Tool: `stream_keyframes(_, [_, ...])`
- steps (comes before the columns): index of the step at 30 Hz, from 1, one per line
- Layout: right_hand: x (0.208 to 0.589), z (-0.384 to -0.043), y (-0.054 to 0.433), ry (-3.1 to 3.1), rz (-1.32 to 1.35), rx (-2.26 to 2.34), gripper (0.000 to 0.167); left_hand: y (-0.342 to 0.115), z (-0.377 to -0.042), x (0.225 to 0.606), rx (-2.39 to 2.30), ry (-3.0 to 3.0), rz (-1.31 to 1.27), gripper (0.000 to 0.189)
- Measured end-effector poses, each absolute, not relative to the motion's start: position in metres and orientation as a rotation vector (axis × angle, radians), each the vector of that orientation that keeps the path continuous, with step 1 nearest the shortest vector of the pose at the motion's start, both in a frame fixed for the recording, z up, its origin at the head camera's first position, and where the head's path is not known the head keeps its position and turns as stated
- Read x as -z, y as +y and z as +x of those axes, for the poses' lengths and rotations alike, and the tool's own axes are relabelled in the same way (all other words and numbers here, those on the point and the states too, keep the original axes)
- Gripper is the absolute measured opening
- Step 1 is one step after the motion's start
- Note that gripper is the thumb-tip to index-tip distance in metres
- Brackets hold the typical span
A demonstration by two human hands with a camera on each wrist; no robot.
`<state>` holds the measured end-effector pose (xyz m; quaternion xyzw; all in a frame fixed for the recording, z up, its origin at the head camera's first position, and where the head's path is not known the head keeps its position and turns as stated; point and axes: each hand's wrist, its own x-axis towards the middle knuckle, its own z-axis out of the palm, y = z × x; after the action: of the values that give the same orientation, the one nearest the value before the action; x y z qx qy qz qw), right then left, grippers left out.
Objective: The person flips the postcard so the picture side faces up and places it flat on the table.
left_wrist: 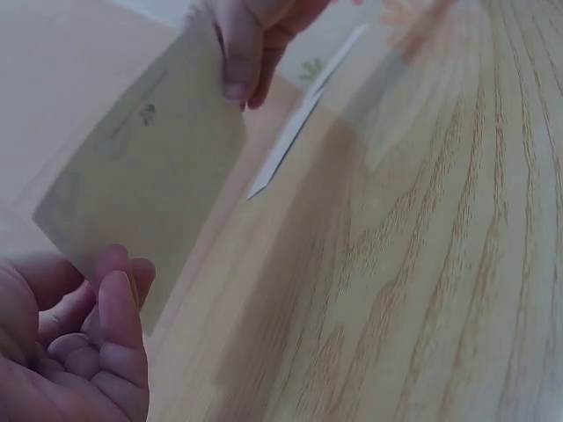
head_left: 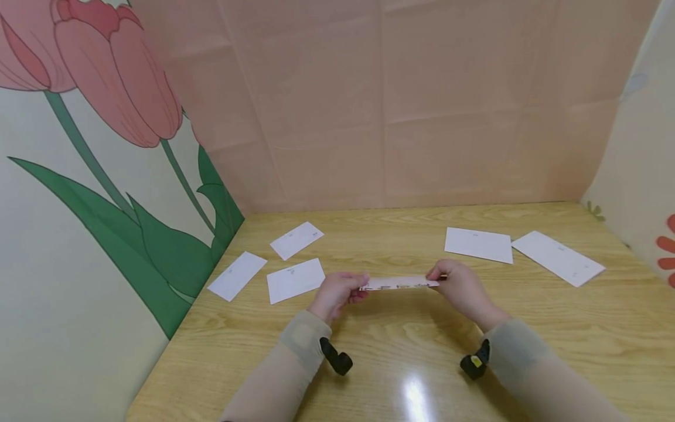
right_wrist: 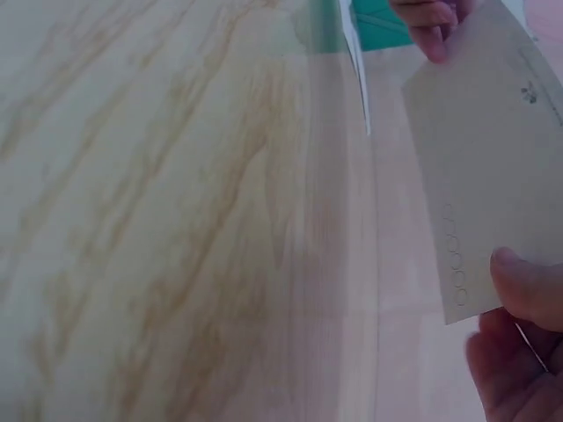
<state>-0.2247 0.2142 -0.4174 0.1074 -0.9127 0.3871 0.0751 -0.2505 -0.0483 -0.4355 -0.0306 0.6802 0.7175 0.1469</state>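
Above the middle of the table, a postcard (head_left: 399, 283) is held up between my two hands, seen almost edge-on in the head view with a strip of printed pattern along its near edge. My left hand (head_left: 340, 292) pinches its left end. The right end is gripped between thumb and fingers of my right hand (head_left: 464, 291). In the right wrist view the pale back of the postcard (right_wrist: 488, 149) shows a row of small circles near my right thumb and a small dark mark. The left wrist view shows the same pale side, with my left fingers (left_wrist: 123, 325) at its lower corner.
On the wooden table (head_left: 390, 363), white cards lie at the left: one at the back (head_left: 297, 240), one near the edge (head_left: 237, 276), one beside my left hand (head_left: 294, 281). Two more cards (head_left: 478, 245) (head_left: 560, 258) lie at the right. A pink sheet (head_left: 401, 105) hangs behind.
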Motion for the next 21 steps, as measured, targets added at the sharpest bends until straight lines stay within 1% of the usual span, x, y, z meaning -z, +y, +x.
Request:
stream_keyframes(2, [0.4171,-0.2250,0.2135,-2.735,0.347,-1.142,0.025,-0.0472,-0.2515,0.4364,-2.056,1.960,-0.110,0.022])
stream_keyframes(4, [0.4172,-0.2255,0.2131,-2.732,0.380,-1.105,0.028,-0.0461,-0.2521,0.4370,-2.061,1.953,-0.136,0.022])
stream_keyframes(8, [0.4186,-0.2266,0.2123,-2.730,0.473,-0.988,0.026,-0.0452,-0.2529,0.4383,-2.055,1.975,-0.157,0.020])
stream_keyframes(14, [0.4201,-0.2276,0.2125,-2.800,0.514,-0.880,0.026,-0.0462,-0.2548,0.4396,-1.998,2.033,-0.183,0.016])
stream_keyframes(18, [0.4179,-0.2283,0.2129,-2.850,0.435,-0.907,0.017,-0.0475,-0.2546,0.4398,-1.994,2.044,-0.184,0.015])
stream_keyframes(21, [0.4149,-0.2280,0.2123,-2.908,0.308,-1.010,0.009,-0.0473,-0.2537,0.4396,-2.005,2.040,-0.173,0.015])
